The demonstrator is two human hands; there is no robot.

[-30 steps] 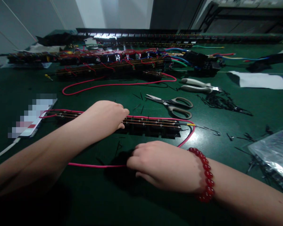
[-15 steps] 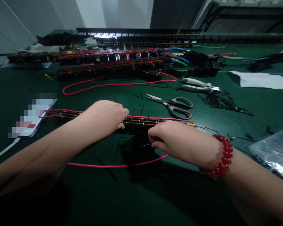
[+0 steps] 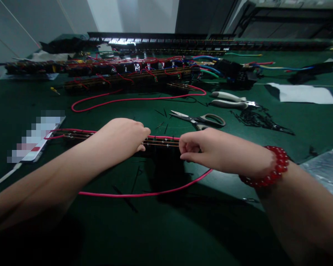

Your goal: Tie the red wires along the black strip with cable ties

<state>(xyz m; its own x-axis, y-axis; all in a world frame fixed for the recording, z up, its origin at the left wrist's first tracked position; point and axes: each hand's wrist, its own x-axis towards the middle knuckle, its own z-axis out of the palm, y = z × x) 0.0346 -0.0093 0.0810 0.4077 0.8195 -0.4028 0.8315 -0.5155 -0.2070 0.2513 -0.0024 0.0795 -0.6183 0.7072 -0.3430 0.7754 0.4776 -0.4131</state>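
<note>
A narrow dark assembly with thin copper-coloured rods (image 3: 166, 144) lies across the table in front of me, a pink-red cable (image 3: 144, 194) looping around it. My left hand (image 3: 124, 136) is closed over the middle of this assembly, thumb on the near side. At the assembly's right part, my right hand (image 3: 199, 147) has its fingers curled and thumb drawn in; what it holds, if anything, is hidden. Scissors (image 3: 194, 119) with grey-black handles lie just behind the right hand, partly covered by it.
Grey-handled pliers (image 3: 230, 100) lie beside a heap of black scraps (image 3: 261, 120). A phone (image 3: 41, 138) with a white cable is at the left. Wired assemblies (image 3: 127, 72) stretch across the back. A white sheet (image 3: 302, 93) and a clear plastic bag (image 3: 326, 171) are on the right.
My right hand has moved up and slightly right, from in front of the assembly to its right part. The thin pale thing at its fingertips no longer shows there. My left hand stays put.
</note>
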